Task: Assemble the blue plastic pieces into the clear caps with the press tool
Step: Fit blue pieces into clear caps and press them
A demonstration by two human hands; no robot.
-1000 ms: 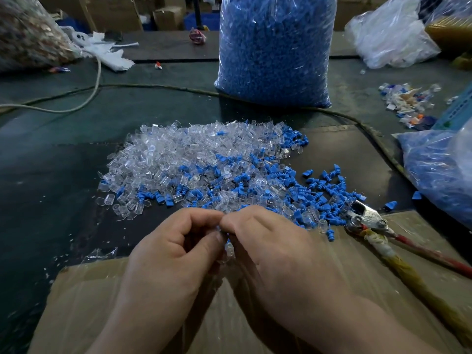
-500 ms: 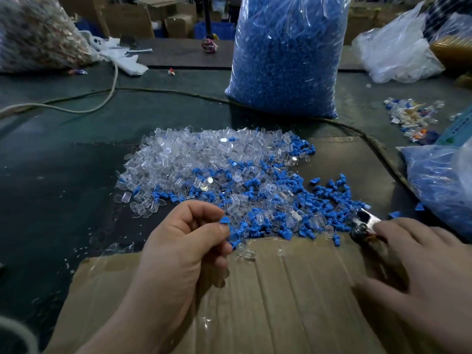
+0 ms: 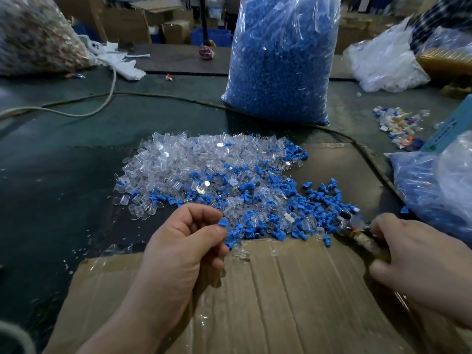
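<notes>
The left hand (image 3: 186, 241), fingers curled in, pinches one blue piece (image 3: 223, 222) between thumb and forefinger, just over the near edge of the clear caps (image 3: 194, 154). These lie heaped and mixed with loose blue pieces (image 3: 319, 200). The right hand (image 3: 419, 256) wraps round the cloth-bound handle of the press tool (image 3: 357, 226), whose head pokes into the scatter. It is blurred, so I cannot tell whether anything sits in it. Behind stands a tall bag (image 3: 281, 60) of blue stock. A cable (image 3: 370, 154) curves past it, and cardboard (image 3: 281, 302) lies beneath both wrists.

Flattened cardboard (image 3: 281, 302), pale cable (image 3: 63, 114) (looping left), crumpled white bag (image 3: 383, 65), boxes (image 3: 176, 31)
</notes>
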